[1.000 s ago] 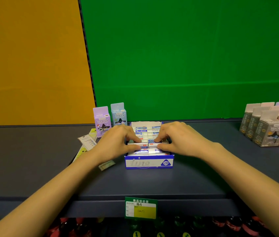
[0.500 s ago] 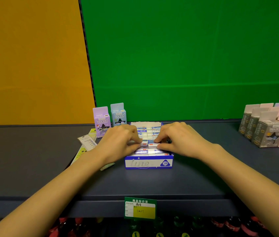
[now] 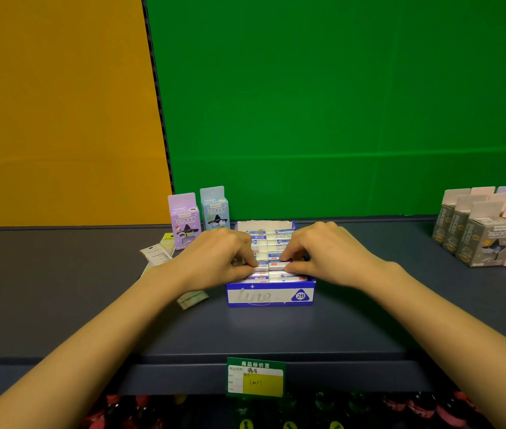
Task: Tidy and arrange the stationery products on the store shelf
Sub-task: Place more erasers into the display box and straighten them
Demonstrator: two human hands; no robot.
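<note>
The dark shelf (image 3: 59,289) carries a box of erasers (image 3: 270,295) centrally, a purple carton (image 3: 184,219) and blue carton (image 3: 215,209) behind its left corner, flat packets (image 3: 157,253) leftward, and grey and pink cartons (image 3: 487,236) far right.

Left hand (image 3: 214,258) and right hand (image 3: 329,255) partly hide erasers (image 3: 284,236).

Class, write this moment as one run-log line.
left hand: pinches white wrapped eraser | right hand: pinches adjacent white eraser | container: blue-and-white cardboard display box | support: dark grey shelf
</note>
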